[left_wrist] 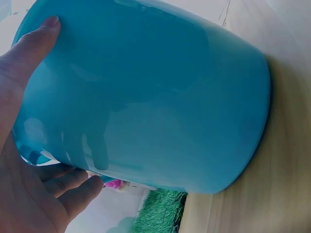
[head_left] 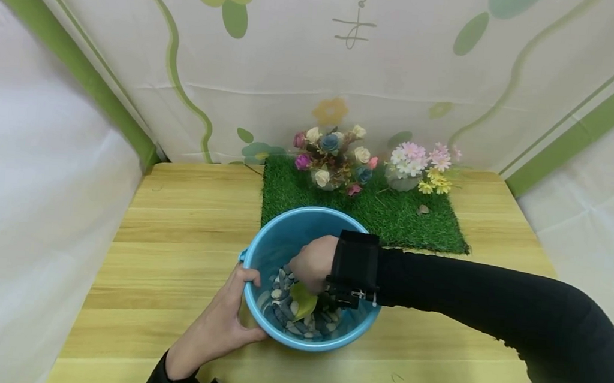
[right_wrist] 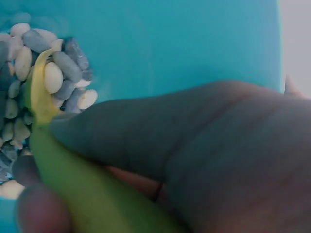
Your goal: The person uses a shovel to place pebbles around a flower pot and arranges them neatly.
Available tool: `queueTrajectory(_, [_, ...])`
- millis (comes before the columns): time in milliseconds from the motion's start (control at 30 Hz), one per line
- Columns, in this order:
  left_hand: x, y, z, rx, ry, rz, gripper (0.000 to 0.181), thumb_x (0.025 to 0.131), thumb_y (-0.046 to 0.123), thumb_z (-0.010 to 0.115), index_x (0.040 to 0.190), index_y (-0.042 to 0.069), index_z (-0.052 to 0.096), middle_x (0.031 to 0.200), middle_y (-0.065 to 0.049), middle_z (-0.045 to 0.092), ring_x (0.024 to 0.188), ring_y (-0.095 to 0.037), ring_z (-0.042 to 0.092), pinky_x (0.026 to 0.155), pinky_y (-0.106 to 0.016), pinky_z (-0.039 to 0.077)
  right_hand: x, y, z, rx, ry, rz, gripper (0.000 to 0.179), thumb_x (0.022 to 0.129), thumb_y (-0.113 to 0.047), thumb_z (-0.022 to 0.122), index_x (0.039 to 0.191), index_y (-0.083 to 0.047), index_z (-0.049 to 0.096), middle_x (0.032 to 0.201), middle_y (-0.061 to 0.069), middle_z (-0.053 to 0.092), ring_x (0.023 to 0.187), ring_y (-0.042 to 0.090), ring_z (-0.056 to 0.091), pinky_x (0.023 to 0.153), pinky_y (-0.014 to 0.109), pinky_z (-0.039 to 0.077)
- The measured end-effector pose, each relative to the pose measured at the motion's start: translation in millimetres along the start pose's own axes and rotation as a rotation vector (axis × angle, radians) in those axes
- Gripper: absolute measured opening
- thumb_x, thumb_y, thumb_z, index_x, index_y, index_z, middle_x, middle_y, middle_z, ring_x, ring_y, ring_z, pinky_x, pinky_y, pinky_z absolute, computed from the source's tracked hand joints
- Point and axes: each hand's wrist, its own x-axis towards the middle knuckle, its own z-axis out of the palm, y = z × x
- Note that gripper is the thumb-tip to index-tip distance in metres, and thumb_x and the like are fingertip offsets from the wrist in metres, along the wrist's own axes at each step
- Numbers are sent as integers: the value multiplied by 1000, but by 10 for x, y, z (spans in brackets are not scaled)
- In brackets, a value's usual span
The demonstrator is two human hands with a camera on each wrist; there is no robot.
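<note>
A light blue bucket (head_left: 318,212) stands on the wooden table with grey and white pebbles (head_left: 281,310) at its bottom. At its left side my left hand (head_left: 230,309) grips the rim, some fingers hooked over the edge; the left wrist view shows the thumb against the bucket's outer wall (left_wrist: 160,87). My right hand (head_left: 314,261) reaches down inside the bucket and holds a yellow-green shovel (head_left: 303,302) by its handle (right_wrist: 92,189). Some pebbles (right_wrist: 68,65) lie about the shovel's blade (right_wrist: 41,97). My hand and wrist camera hide part of the bucket's inside.
Behind the bucket lies a green artificial grass mat (head_left: 412,227). On it stand a bunch of mixed roses (head_left: 329,151) and a pot of pink, white and yellow flowers (head_left: 409,163). A patterned white curtain (head_left: 296,52) hangs behind the table (head_left: 173,235).
</note>
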Motion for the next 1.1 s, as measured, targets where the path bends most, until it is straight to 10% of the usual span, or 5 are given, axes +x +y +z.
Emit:
queueTrajectory(467, [0,10,-3,0,12,3,70,67,42,79,109,16,31,141,-12,28,127,-30,30,93,-49,39,-15,342,183,159,158,-211,24,89,-27,61,108,-15,55,80,-4,51,66,11,47,56,25,39])
queueTrajectory(867, [-7,-14,18,-25,27,34,70,66,42,80,109,17,31,142,-12,27,128,-29,30,94,-50,39,292,554,343,173,198,-397,36,88,-29,62,58,-18,44,54,-4,33,45,13,28,46,26,24])
queueTrajectory(1100, [-11,-6,4,-24,28,17,69,66,42,80,109,18,31,144,-11,25,128,-28,29,94,-50,38,122,517,211,331,52,-443,42,90,-22,60,50,-16,45,46,-2,40,40,13,38,43,24,31])
